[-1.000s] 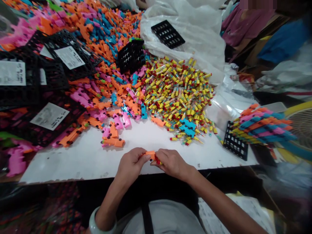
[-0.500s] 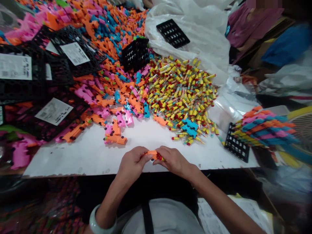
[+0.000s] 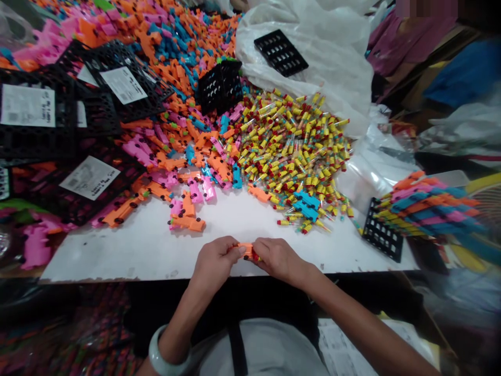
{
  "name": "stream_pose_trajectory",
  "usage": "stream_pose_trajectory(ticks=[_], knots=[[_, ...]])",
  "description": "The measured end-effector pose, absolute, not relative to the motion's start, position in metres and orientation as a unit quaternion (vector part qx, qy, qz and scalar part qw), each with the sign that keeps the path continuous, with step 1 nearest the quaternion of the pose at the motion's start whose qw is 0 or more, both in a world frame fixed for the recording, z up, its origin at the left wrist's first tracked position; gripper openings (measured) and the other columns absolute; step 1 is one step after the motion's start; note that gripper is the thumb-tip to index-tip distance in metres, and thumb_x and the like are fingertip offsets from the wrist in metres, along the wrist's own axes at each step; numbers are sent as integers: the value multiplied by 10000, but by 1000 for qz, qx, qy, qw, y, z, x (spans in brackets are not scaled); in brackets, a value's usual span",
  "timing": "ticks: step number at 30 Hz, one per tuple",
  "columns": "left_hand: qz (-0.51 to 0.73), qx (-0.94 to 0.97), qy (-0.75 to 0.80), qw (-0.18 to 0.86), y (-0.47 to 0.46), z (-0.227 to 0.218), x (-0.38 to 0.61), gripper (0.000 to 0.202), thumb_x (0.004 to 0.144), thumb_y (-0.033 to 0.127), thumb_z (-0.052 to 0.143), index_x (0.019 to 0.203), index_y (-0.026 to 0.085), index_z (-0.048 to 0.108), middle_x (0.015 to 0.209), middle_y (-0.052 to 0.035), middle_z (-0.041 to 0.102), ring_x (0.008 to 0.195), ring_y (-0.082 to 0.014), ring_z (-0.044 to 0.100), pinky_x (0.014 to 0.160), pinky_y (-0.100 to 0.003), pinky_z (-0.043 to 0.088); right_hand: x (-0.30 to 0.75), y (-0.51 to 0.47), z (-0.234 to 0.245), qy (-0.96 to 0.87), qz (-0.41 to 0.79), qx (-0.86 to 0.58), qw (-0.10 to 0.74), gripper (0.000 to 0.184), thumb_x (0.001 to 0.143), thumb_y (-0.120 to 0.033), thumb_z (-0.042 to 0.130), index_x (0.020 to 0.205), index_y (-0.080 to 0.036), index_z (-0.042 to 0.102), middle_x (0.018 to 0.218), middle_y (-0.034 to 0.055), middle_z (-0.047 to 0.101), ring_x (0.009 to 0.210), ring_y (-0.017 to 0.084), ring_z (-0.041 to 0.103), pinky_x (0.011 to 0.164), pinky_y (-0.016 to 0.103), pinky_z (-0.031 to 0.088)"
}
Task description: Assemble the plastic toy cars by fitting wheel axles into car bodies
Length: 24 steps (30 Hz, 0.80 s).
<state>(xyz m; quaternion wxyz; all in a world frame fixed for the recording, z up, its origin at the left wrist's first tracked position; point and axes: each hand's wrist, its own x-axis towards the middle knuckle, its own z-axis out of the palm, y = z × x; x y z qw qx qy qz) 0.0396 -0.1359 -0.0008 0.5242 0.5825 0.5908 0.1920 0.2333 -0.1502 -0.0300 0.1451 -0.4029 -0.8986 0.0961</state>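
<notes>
Both my hands meet at the near edge of the white table. My left hand and my right hand are both closed on one small orange plastic toy piece. A red-capped end of a tube shows at its right side, under my right fingers. Just beyond lie loose orange and pink toy pieces. Farther back is a heap of yellow and red capped tubes.
Black grid trays with white labels lie at the left on orange, pink and blue pieces. A black tray filled with finished pieces stands at the right edge. White plastic bags sit behind. Another person's purple clothing shows at the far right.
My hands stay together on the orange piece, fingers shifting slightly. The view has moved a little; nothing else on the table has changed.
</notes>
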Motion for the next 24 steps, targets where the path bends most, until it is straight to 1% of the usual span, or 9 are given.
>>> stream_pose_trajectory(ticks=[4, 6, 8, 10, 13, 15, 18, 20, 24], knots=[[200, 633, 571, 483, -138, -3, 42, 305, 845, 462, 479, 755, 212, 628, 656, 8, 587, 651, -161, 531, 608, -271, 413, 236, -153, -26, -872, 131, -428, 197, 141, 963, -261, 464, 953, -170, 573, 861, 71, 626, 764, 178, 538, 680, 291, 419], [233, 676, 534, 451, -139, -4, 38, 296, 886, 436, 460, 977, 219, 640, 886, -32, 653, 796, -176, 591, 720, -288, 474, 249, -155, -28, -858, 124, -442, 231, 162, 963, -209, 439, 1009, -183, 591, 887, 80, 638, 794, 188, 548, 720, 317, 444], [284, 715, 516, 377, -138, -4, 27, 363, 919, 385, 443, 1227, 216, 534, 1133, -89, 611, 938, -184, 596, 826, -316, 494, 272, -154, -30, -830, 77, -479, 275, 202, 955, -193, 433, 1060, -202, 606, 913, 90, 644, 838, 207, 563, 759, 354, 465], [305, 747, 537, 246, -132, -4, 10, 434, 925, 342, 458, 1336, 204, 441, 1264, -140, 538, 1068, -226, 559, 920, -385, 477, 299, -148, -29, -776, -5, -547, 314, 232, 936, -239, 481, 1127, -214, 610, 992, 113, 636, 940, 245, 568, 834, 416, 474], [234, 768, 595, 37, -118, -7, -20, 369, 881, 244, 533, 1246, 195, 549, 1339, -175, 494, 1216, -345, 453, 992, -534, 395, 322, -139, -23, -684, -106, -645, 324, 361, 902, -358, 545, 1219, -189, 589, 1150, 154, 586, 1108, 307, 520, 972, 523, 414], [187, 764, 617, -24, -109, -12, -33, 269, 848, 188, 566, 1108, 193, 635, 1305, -171, 534, 1206, -378, 450, 948, -548, 399, 314, -136, -18, -658, -74, -668, 341, 371, 914, -388, 518, 1215, -184, 590, 1139, 144, 595, 1096, 290, 537, 980, 493, 421], [205, 771, 603, -16, -103, -20, -38, 185, 858, 212, 570, 1021, 192, 655, 1156, -139, 637, 1132, -340, 516, 914, -507, 410, 273, -140, -15, -650, 141, -658, 353, 308, 922, -400, 505, 1146, -210, 596, 945, 62, 650, 836, 193, 610, 791, 332, 505], [238, 781, 576, 36, -107, -22, -32, 211, 892, 290, 541, 1050, 185, 634, 1072, -115, 675, 1049, -294, 571, 913, -474, 420, 241, -143, -16, -640, 288, -637, 319, 287, 900, -418, 545, 1102, -217, 581, 837, 11, 641, 686, 147, 584, 662, 267, 487], [273, 778, 520, 223, -124, -18, -10, 306, 952, 371, 419, 1133, 196, 593, 1041, -71, 681, 978, -210, 614, 876, -365, 481, 198, -147, -17, -662, 411, -548, 305, 236, 938, -369, 499, 1102, -208, 550, 936, 17, 634, 815, 137, 586, 739, 249, 474]])
